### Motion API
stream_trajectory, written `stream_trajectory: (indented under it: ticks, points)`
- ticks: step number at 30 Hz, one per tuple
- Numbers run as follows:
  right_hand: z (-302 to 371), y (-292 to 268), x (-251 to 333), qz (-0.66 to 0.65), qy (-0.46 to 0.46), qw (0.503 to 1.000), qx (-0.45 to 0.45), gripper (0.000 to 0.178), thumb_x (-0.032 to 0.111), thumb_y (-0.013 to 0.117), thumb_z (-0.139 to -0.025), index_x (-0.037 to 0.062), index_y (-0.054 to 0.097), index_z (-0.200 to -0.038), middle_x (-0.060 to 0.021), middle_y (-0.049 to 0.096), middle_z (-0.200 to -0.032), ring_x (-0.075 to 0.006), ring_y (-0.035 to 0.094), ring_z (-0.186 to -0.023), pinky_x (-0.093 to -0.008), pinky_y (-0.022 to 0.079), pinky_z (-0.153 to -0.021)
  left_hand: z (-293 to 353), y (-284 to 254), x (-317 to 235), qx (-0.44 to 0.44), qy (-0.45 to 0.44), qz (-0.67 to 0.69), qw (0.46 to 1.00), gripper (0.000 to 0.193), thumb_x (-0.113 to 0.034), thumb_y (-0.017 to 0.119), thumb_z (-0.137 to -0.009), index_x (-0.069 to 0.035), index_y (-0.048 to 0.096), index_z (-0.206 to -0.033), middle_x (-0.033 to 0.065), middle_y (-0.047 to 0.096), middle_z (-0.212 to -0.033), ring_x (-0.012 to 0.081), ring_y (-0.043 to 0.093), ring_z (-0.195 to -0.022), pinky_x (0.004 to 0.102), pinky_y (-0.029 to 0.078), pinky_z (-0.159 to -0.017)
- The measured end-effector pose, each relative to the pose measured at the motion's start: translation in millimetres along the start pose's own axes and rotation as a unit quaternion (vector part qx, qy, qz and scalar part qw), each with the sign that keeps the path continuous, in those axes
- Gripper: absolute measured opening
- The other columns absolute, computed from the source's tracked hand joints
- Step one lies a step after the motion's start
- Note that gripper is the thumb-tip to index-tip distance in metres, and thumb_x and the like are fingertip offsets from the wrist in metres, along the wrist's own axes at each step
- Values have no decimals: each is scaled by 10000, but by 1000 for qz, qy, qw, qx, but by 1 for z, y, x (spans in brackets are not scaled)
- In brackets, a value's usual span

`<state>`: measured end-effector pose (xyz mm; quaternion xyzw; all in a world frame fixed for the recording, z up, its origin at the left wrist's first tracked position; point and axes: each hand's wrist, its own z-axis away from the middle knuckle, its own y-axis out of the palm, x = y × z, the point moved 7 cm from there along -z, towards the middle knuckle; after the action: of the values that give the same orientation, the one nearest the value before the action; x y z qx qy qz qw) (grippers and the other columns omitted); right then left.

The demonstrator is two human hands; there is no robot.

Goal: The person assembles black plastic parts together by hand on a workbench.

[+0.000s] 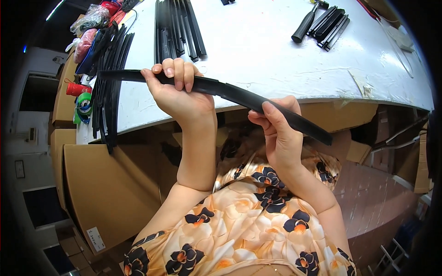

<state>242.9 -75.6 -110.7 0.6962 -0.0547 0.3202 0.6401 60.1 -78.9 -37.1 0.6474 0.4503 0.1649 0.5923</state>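
Observation:
A long black plastic strip (235, 92) is held crosswise above the near edge of the white table, its right end lower than its left. My left hand (178, 87) wraps its fingers over the strip left of its middle. Toward the right end, my right hand (281, 122) pinches the strip between thumb and fingers. A small step or joint shows in the strip between the two hands. Beyond my left hand lies a bundle of long black strips (177, 32), and another pile of thin black strips (110, 87) hangs over the table's left edge.
On the white table (258, 50), a black-handled hammer (304, 26) lies beside short black pieces (328, 27) at the far right. Green tape (84, 106), a red roll (78, 89) and plastic bags (87, 43) crowd the left edge. A large cardboard box (108, 193) stands below left.

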Motion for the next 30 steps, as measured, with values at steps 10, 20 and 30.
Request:
stream_trajectory:
  ticks: [10, 20, 30]
  points:
    - [6, 27, -10, -81, 70, 993, 54, 119, 14, 570, -884, 54, 464, -918, -120, 626, -921, -214, 672, -839, -315, 567, -769, 7, 46, -22, 178, 4, -54, 982, 347, -338, 431, -983, -85, 470, -749, -20, 415, -596, 47, 282, -379, 174, 236, -330]
    - [88, 71, -126, 118, 379, 802, 447, 428, 241, 695, -836, 24, 543, -1173, -60, 618, -1035, -119, 574, -959, -260, 456, -872, -50, 189, -159, 335, 134, -505, 784, 426, -354, 361, -974, -116, 376, -620, 11, 367, -515, 74, 243, -387, 198, 199, -353]
    - [89, 49, -132, 145, 411, 808, 397, 346, 295, 587, -914, 59, 575, -1166, -23, 608, -1046, -100, 556, -944, -257, 470, -823, -49, 182, -175, 412, 119, -522, 738, 421, -316, 391, -976, -105, 403, -612, 12, 405, -483, 75, 258, -376, 223, 210, -374]
